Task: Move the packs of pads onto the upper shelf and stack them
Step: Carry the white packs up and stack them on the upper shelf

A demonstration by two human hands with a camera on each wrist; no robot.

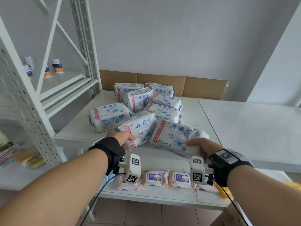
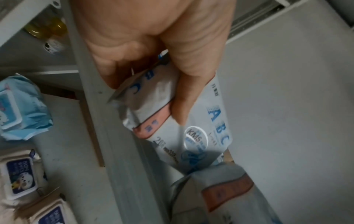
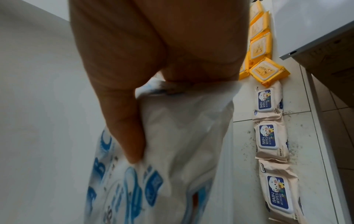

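Left hand (image 1: 124,137) gripping near ABC pad pack (image 1: 138,129) by end; right hand (image 1: 202,146) pinching neighbouring pack (image 1: 172,136) at front edge of upper shelf (image 1: 244,121). Soft wrappers: support underneath, squaring edges when stacking beside loose heap (image 1: 156,101).

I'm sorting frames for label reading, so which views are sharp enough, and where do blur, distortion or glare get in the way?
Head view: sharp, evenly lit, "ABC" readable on the right-hand pack, shelf uprights bowed by the wide lens. Left wrist view: dim, motion-soft, with a glare spot on the left-hand pack. Right wrist view: the held pack smeared, baby wipes crisp.
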